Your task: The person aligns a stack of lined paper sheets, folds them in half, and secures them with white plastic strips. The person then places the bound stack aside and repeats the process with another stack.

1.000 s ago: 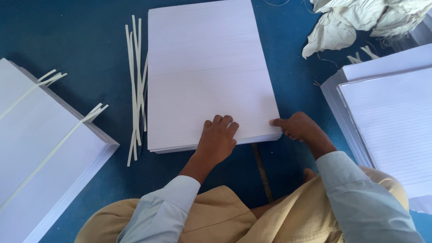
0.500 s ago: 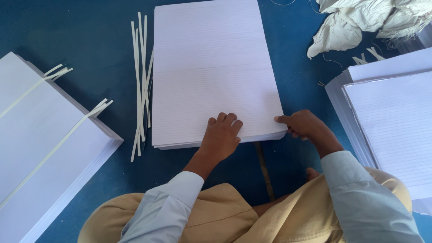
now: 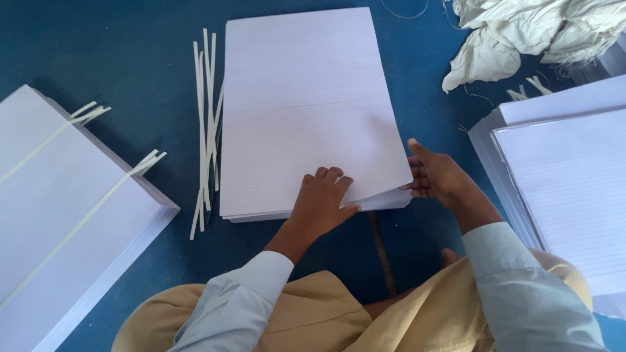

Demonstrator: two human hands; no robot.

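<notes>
A stack of white ruled paper sheets [image 3: 303,111] lies on the blue floor in front of me. My left hand [image 3: 323,202] presses flat on the stack's near edge, fingers together. My right hand [image 3: 437,176] is at the stack's near right corner, thumb on top and fingers under the upper sheets, which lift slightly there. Both arms wear light blue sleeves.
Several thin white strips [image 3: 207,124] lie left of the stack. A large strapped white paper bundle [image 3: 59,215] sits at the left. More paper stacks [image 3: 567,176] stand at the right, and crumpled white cloth [image 3: 521,36] lies at the top right.
My right hand has shifted along the corner to the right edge and raised the top sheets a little. My left hand stays pressed on the near edge.
</notes>
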